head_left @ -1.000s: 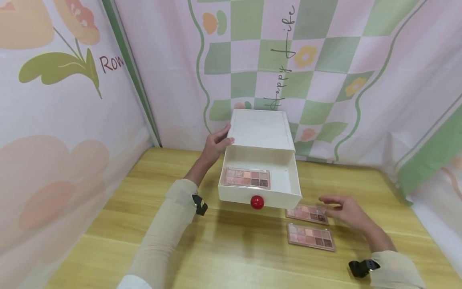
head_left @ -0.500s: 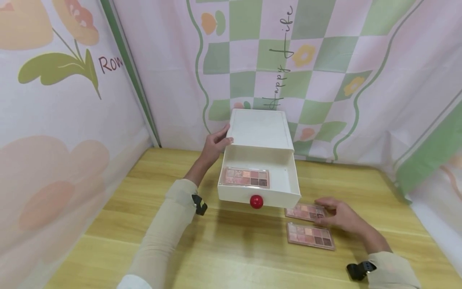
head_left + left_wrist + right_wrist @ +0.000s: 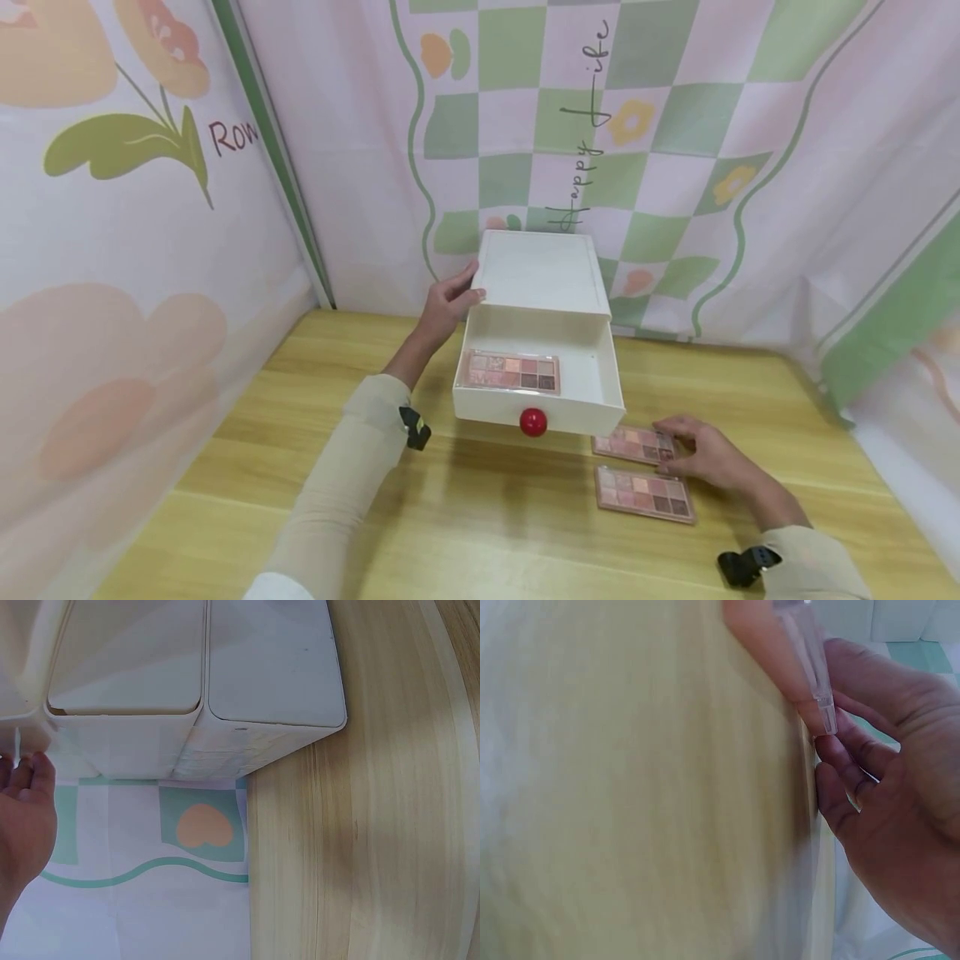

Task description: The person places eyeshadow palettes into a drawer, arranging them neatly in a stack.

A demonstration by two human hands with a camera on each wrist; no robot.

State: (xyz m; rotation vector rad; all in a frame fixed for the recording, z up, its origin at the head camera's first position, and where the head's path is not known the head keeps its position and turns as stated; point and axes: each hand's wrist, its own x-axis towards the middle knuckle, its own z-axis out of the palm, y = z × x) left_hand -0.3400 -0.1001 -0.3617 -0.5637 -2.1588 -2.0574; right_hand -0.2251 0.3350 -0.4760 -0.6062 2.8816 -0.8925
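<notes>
A white drawer box [image 3: 542, 268] stands at the back of the table, its top drawer [image 3: 491, 408] pulled out by a red knob-fronted panel. My left hand [image 3: 447, 305] touches the box's left side, thumb at the top front edge; the left wrist view shows its fingertips against the side wall. Inside the drawer lies an eyeshadow palette [image 3: 513, 372]. To the right, my right hand [image 3: 708, 454] pinches the right end of a second palette [image 3: 626, 443] between thumb and fingers. In the right wrist view its clear edge [image 3: 821, 694] sits between them. Nearer lies a third palette [image 3: 645, 494].
The red knob [image 3: 533, 422] sticks out over the wooden table [image 3: 480, 533]. Below the pulled-out drawer, the left wrist view shows closed white drawers [image 3: 274, 664]. A patterned curtain [image 3: 570, 125] hangs right behind the box, another cloth [image 3: 112, 250] at the left.
My right hand has moved slightly left onto the farther palette on the table, and its thumb and fingers have closed on that palette's end. The left hand and drawer stay put.
</notes>
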